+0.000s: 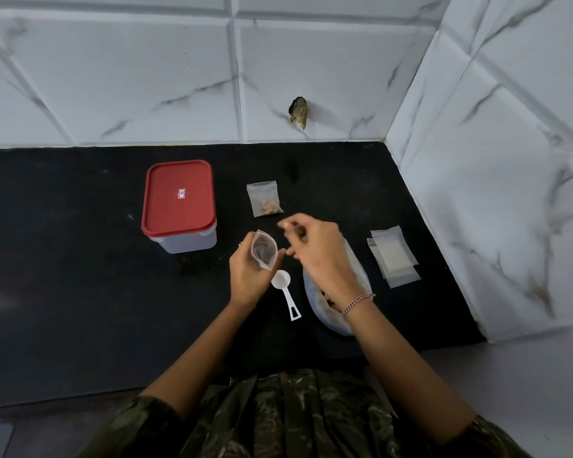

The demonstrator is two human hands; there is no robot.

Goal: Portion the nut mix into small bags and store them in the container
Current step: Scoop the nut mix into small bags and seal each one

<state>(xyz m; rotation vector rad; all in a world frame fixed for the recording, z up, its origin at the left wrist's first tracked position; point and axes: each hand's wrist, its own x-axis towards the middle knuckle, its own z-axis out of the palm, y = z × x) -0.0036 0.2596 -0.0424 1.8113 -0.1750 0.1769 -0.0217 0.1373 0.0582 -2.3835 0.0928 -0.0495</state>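
Clear small bag [264,251] gripped mouth-up in left hand [248,279], kept open for filling; right hand [321,256] beside mouth, fingers curled, contents impossible to tell.

I wear a dark green camouflage top [298,414] with short sleeves [136,421], forearms bare. A thin red-and-white thread bracelet [358,299] circles my right wrist. A small ring [241,243] sits on a finger of my left grip [248,276].

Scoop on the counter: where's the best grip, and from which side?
Pinch the scoop by its flat handle near the looped end, from above on the near side: the handle points toward the person, and the bowl lies close by the left hand.
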